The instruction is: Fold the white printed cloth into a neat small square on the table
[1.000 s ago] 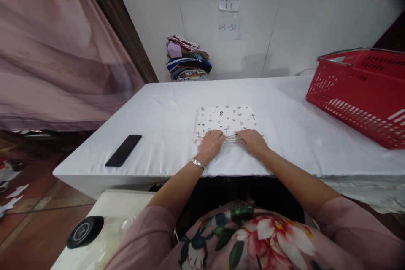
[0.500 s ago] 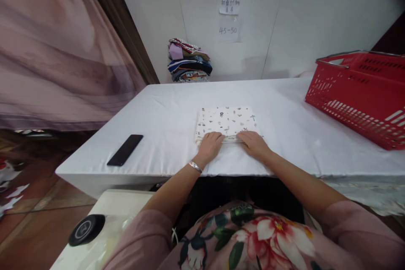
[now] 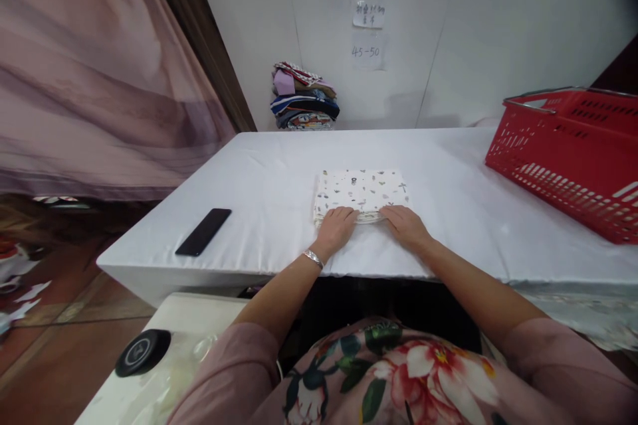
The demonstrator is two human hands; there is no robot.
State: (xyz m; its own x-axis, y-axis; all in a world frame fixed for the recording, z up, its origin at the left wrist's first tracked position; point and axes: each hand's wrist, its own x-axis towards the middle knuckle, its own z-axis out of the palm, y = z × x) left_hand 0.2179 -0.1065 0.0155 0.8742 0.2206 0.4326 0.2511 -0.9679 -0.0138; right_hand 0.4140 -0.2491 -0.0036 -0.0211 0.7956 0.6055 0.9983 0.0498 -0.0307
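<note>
A folded white cloth (image 3: 361,191) with small scattered prints lies flat on the table in front of me. Its near edge shows several stacked layers. My left hand (image 3: 336,229) holds the left part of that near edge, fingers on top and close together. On the right part of the same edge, my right hand (image 3: 405,226) grips in the same way. Both thumbs are mostly hidden, and a short stretch of the edge shows between the hands.
The white-covered table (image 3: 269,179) bears a black phone (image 3: 203,232) at left and a red basket (image 3: 568,159) at right. Behind its far edge rises a pile of folded clothes (image 3: 305,98). A round black object (image 3: 143,352) sits on a lower white surface (image 3: 199,315).
The whole view has shifted slightly, so things appear a little further right. Both hands stay on the cloth's near edge; the cloth looks unchanged.
</note>
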